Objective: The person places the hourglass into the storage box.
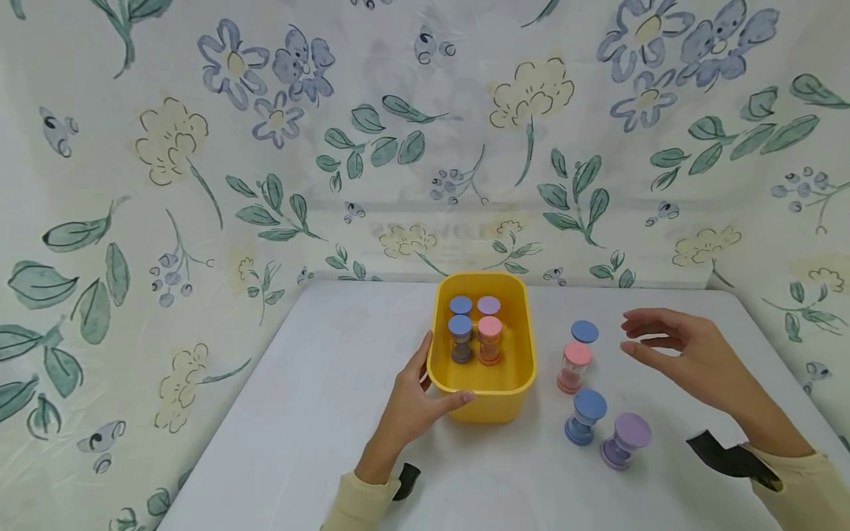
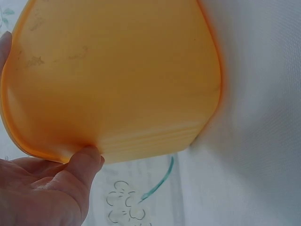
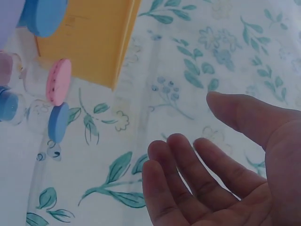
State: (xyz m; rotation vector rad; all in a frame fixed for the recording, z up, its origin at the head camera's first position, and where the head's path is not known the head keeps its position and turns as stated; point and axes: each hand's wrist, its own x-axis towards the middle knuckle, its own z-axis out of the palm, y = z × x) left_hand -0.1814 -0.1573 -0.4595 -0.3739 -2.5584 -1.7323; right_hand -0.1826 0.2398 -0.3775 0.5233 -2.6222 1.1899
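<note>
My left hand grips the near left corner of a yellow plastic bin, with the thumb over the front rim and the fingers along the left side. Inside the bin stand small hourglass sand timers: a blue timer and a pink timer in front, another blue timer and a purple timer behind. My right hand hovers empty, fingers apart from the thumb. Left of it on the table stand a far blue timer, a pink timer, a nearer blue timer and a purple timer.
The white table ends at the back against a floral cloth, which also hangs at both sides. Black straps circle both wrists, one strap showing on the right.
</note>
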